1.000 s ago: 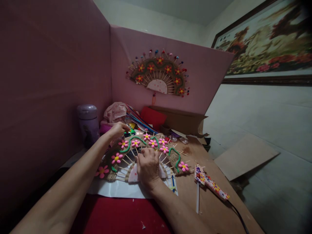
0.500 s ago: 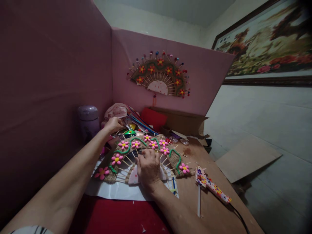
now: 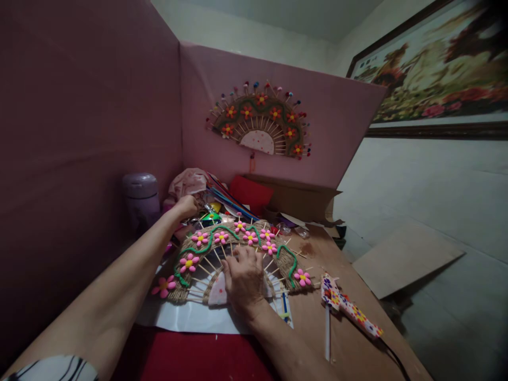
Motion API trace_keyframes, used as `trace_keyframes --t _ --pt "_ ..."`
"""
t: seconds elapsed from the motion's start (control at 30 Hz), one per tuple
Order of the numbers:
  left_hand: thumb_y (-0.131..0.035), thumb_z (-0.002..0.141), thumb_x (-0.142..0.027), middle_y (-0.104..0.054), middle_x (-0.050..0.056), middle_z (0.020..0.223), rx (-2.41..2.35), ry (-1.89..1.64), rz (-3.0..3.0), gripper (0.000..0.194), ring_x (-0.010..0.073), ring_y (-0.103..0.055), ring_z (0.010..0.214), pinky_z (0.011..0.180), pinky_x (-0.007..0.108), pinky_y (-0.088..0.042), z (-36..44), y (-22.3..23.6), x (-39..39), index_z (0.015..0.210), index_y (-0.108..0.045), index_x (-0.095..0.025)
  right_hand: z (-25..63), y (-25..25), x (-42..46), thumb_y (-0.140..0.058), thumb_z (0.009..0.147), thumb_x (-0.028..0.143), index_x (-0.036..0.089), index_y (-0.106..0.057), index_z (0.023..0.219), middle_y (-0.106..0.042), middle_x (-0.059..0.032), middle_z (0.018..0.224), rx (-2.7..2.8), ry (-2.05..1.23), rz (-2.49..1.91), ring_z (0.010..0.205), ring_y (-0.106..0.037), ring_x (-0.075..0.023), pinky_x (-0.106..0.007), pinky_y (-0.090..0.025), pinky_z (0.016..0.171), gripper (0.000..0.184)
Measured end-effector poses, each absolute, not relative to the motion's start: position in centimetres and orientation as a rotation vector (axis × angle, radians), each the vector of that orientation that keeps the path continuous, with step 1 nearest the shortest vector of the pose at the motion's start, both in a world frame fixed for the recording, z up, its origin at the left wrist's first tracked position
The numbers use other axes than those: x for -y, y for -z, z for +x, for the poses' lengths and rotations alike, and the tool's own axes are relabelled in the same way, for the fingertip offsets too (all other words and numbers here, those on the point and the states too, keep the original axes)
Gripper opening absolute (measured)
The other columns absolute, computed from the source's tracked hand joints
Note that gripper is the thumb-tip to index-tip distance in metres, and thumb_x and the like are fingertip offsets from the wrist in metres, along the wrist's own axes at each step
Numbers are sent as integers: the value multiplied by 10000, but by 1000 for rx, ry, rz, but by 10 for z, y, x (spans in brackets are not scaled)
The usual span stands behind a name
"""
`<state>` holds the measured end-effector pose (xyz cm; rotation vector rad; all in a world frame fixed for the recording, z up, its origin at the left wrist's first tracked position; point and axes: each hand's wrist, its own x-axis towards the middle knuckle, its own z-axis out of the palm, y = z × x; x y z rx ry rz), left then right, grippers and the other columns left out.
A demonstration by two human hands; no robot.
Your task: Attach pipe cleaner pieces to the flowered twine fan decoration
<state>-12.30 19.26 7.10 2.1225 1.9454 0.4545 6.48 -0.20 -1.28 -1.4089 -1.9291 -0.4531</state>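
A decorative fan [image 3: 246, 237] of sticks wound with twine lies on a white sheet [image 3: 190, 318] in front of me. Pink flowers with yellow centres and wavy green strips decorate its twine band. My right hand [image 3: 246, 283] rests over the middle of the fan, its fingers bent and gripping it near the pale, red-dotted half-round base [image 3: 218, 290]. My left hand [image 3: 186, 207] reaches past the fan's far left side into a pile of craft supplies [image 3: 214, 207]. Its fingers look curled, and whatever they hold is hidden.
A flower-patterned glue gun [image 3: 349, 307] with a cord lies on the right of the wooden table [image 3: 305, 333]. A purple flask [image 3: 142, 201] stands at the left. Another finished-looking fan [image 3: 260, 119] hangs on the pink partition [image 3: 333, 127]. Cardboard [image 3: 305, 199] stands at the back.
My left hand has shifted slightly left and down among the supplies, its fingers more curled. My right hand stays on the fan, and the view has moved a little.
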Motion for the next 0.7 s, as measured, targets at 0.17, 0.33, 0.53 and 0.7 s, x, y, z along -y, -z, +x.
trace_keyframes --t 0.17,0.33,0.53,0.7 --pt "-555 502 -73 -650 -3 575 -1830 -348 2138 243 130 -583 550 530 178 -443 -117 -65 -189 657 -713 -173 65 14 2 -509 862 293 184 -617 769 -573 -72 950 1927 436 -1401 915 -425 -222 -382 -288 778 180" --pt "-542 478 -79 -624 24 526 -1869 -368 2179 137 168 -594 593 553 205 -437 -119 -57 -191 499 -648 -162 65 12 4 -521 856 290 195 -618 775 -572 -59 927 1933 419 -1418 912 -424 -219 -383 -286 785 158" --pt "-569 498 -101 -647 9 585 -1908 -471 2220 116 163 -599 658 570 187 -423 -127 -53 -198 518 -643 -188 66 11 4 -532 850 294 193 -615 771 -564 -62 931 1937 398 -1419 903 -425 -214 -383 -289 778 152" --pt "-587 547 -147 -682 51 718 -1954 -542 2246 114 200 -614 736 603 218 -433 -129 -51 -202 614 -674 -176 66 10 4 -513 860 309 187 -610 784 -563 -66 940 1953 420 -1439 905 -421 -217 -385 -293 778 174"
